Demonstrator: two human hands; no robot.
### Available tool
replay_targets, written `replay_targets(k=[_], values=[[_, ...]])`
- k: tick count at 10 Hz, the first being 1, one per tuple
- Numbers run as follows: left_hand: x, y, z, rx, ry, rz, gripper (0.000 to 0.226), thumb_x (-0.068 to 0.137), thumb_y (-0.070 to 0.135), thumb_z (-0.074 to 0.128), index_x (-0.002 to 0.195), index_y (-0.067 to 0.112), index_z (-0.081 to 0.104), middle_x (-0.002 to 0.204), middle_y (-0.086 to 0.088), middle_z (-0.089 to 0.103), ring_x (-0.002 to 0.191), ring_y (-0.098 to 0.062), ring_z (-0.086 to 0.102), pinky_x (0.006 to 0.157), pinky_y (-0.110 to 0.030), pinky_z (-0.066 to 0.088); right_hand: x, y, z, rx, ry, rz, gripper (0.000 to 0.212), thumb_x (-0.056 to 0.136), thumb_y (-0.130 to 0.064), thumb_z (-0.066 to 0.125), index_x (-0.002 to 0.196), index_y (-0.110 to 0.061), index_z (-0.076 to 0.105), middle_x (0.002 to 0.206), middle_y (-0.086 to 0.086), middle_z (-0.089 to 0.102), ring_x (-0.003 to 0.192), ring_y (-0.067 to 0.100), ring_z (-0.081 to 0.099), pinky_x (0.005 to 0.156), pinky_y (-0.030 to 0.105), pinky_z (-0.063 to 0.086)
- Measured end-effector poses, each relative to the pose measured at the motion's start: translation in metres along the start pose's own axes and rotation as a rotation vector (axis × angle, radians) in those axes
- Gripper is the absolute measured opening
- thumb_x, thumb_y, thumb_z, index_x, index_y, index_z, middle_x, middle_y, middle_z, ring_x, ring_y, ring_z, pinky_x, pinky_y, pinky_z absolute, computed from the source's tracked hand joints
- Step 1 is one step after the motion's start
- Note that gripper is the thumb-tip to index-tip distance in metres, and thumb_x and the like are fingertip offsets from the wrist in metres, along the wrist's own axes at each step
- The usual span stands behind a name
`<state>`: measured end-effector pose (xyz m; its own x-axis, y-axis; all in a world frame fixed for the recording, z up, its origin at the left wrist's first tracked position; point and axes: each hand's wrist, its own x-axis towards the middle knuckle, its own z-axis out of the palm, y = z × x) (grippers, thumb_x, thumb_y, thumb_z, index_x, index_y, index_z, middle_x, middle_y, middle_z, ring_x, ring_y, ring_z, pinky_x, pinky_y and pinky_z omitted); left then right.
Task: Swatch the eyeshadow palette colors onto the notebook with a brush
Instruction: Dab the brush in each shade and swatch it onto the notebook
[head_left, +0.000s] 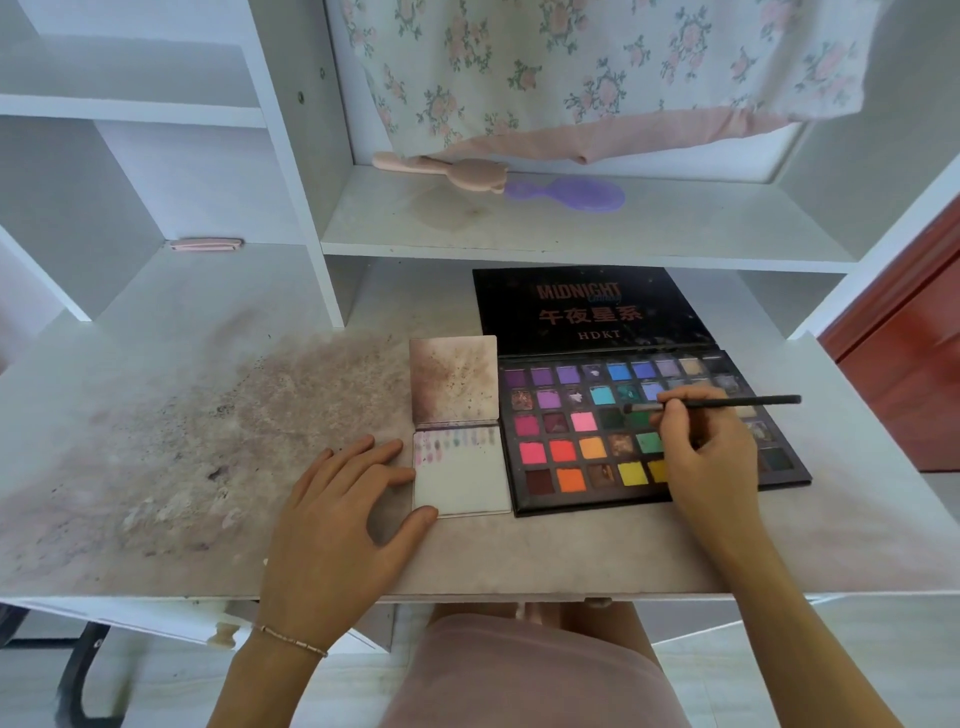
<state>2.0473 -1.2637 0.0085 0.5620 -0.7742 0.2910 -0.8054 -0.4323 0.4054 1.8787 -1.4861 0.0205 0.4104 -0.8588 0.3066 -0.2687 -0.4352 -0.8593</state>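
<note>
Over palette mid-row, right hand pinches brush to load pigment; left hand, fingers flat, steadies notebook near desk's front edge.

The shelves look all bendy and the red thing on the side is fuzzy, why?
Head view: the wide-angle lens bows the white shelves toward the edges; the red cabinet at the right edge is smeared by blur, while the eyeshadow palette in the middle stays sharp; the light is soft, with faint shadows.

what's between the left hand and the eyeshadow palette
In the head view, the open notebook lies between them: the left hand rests at its left edge, and the eyeshadow palette sits against its right edge.
</note>
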Motion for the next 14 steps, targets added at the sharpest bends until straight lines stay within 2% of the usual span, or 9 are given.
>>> replay_targets(k=[1, 3, 5, 8, 10, 11, 12, 13, 14], values=[[0.001, 0.0, 0.0, 0.009, 0.003, 0.009, 0.047, 0.075, 0.053, 0.046, 0.091, 0.016, 0.07, 0.114, 0.0, 0.066, 0.115, -0.022, 0.056, 0.103, -0.042, 0.032, 0.0, 0.001, 0.002, -0.071, -0.041, -0.058, 0.018, 0.092, -0.014, 0.047, 0.083, -0.03, 0.049, 0.076, -0.015, 0.056, 0.073, -0.001, 0.06, 0.055, 0.014, 0.046], [0.001, 0.0, 0.0, 0.024, 0.0, 0.01, 0.046, 0.075, 0.053, 0.047, 0.091, 0.016, 0.07, 0.113, -0.002, 0.066, 0.113, -0.023, 0.057, 0.103, -0.044, 0.032, 0.0, 0.003, 0.003, -0.126, -0.066, -0.078, 0.009, 0.091, -0.013, 0.049, 0.087, -0.021, 0.052, 0.072, -0.012, 0.056, 0.068, 0.002, 0.057, 0.054, 0.007, 0.044], [0.001, -0.001, 0.0, 0.021, -0.007, 0.009, 0.047, 0.075, 0.054, 0.046, 0.091, 0.016, 0.07, 0.114, -0.002, 0.066, 0.113, -0.023, 0.057, 0.103, -0.044, 0.032, 0.001, 0.003, 0.003, -0.164, -0.068, -0.065, 0.015, 0.09, -0.01, 0.048, 0.08, -0.022, 0.05, 0.066, -0.011, 0.054, 0.064, 0.004, 0.056, 0.052, 0.014, 0.041], [0.001, -0.002, 0.001, 0.02, 0.005, 0.017, 0.046, 0.075, 0.053, 0.047, 0.09, 0.017, 0.07, 0.113, -0.001, 0.066, 0.113, -0.022, 0.057, 0.102, -0.044, 0.033, 0.001, 0.002, 0.003, -0.169, -0.07, -0.068, 0.014, 0.09, -0.011, 0.049, 0.082, -0.022, 0.051, 0.067, -0.014, 0.053, 0.063, 0.001, 0.055, 0.05, 0.009, 0.043], [0.001, -0.002, 0.001, 0.022, 0.002, 0.011, 0.046, 0.075, 0.054, 0.046, 0.091, 0.018, 0.07, 0.113, -0.001, 0.066, 0.113, -0.022, 0.057, 0.102, -0.044, 0.033, -0.001, -0.002, 0.001, -0.09, -0.02, -0.071, 0.014, 0.09, -0.007, 0.048, 0.085, -0.019, 0.053, 0.069, -0.012, 0.055, 0.067, 0.004, 0.057, 0.055, 0.007, 0.044], [0.001, -0.002, 0.001, 0.017, 0.004, 0.007, 0.046, 0.075, 0.054, 0.046, 0.09, 0.018, 0.07, 0.113, 0.0, 0.066, 0.113, -0.022, 0.057, 0.102, -0.044, 0.033, -0.004, -0.008, 0.001, -0.02, -0.018, -0.067, 0.026, 0.09, -0.006, 0.048, 0.081, -0.03, 0.049, 0.073, -0.013, 0.056, 0.07, 0.003, 0.059, 0.058, 0.019, 0.049], [0.001, -0.002, 0.001, 0.026, 0.001, 0.007, 0.046, 0.075, 0.055, 0.046, 0.09, 0.018, 0.07, 0.113, 0.0, 0.066, 0.113, -0.022, 0.057, 0.102, -0.044, 0.033, -0.011, -0.016, 0.005, 0.063, -0.051, -0.081, 0.032, 0.09, -0.005, 0.05, 0.08, -0.035, 0.048, 0.074, -0.009, 0.059, 0.069, 0.006, 0.061, 0.056, 0.023, 0.053], [0.001, -0.002, 0.001, 0.024, 0.002, 0.009, 0.046, 0.075, 0.054, 0.046, 0.09, 0.018, 0.07, 0.113, 0.0, 0.067, 0.112, -0.022, 0.058, 0.101, -0.044, 0.034, -0.021, -0.025, 0.019, 0.123, -0.128, -0.121, 0.031, 0.088, -0.002, 0.052, 0.082, -0.032, 0.049, 0.071, -0.007, 0.059, 0.069, 0.008, 0.061, 0.056, 0.015, 0.051], [0.001, -0.002, 0.0, 0.014, 0.003, 0.003, 0.046, 0.075, 0.054, 0.046, 0.09, 0.018, 0.07, 0.113, 0.001, 0.066, 0.112, -0.021, 0.057, 0.1, -0.043, 0.036, -0.03, -0.036, 0.037, 0.144, -0.208, -0.124, 0.027, 0.087, -0.006, 0.054, 0.079, -0.032, 0.051, 0.067, -0.005, 0.059, 0.064, 0.01, 0.06, 0.053, 0.019, 0.05]])
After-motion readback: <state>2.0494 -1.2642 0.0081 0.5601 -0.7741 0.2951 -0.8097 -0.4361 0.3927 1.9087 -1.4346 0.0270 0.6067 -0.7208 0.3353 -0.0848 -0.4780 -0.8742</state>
